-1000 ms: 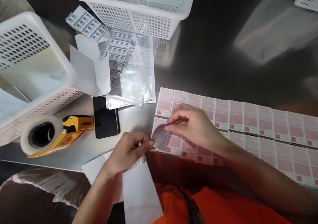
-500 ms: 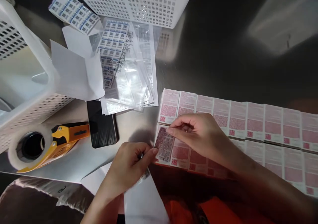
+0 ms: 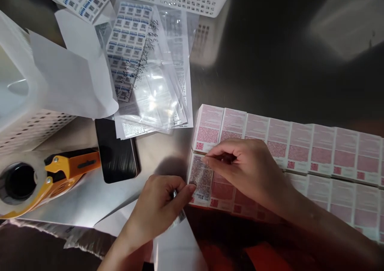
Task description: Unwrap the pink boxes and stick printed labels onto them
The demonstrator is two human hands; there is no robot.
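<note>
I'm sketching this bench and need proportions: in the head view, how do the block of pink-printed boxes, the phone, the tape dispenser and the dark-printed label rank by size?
Largest to smallest:
1. block of pink-printed boxes, partly covered
2. tape dispenser
3. phone
4. dark-printed label
</note>
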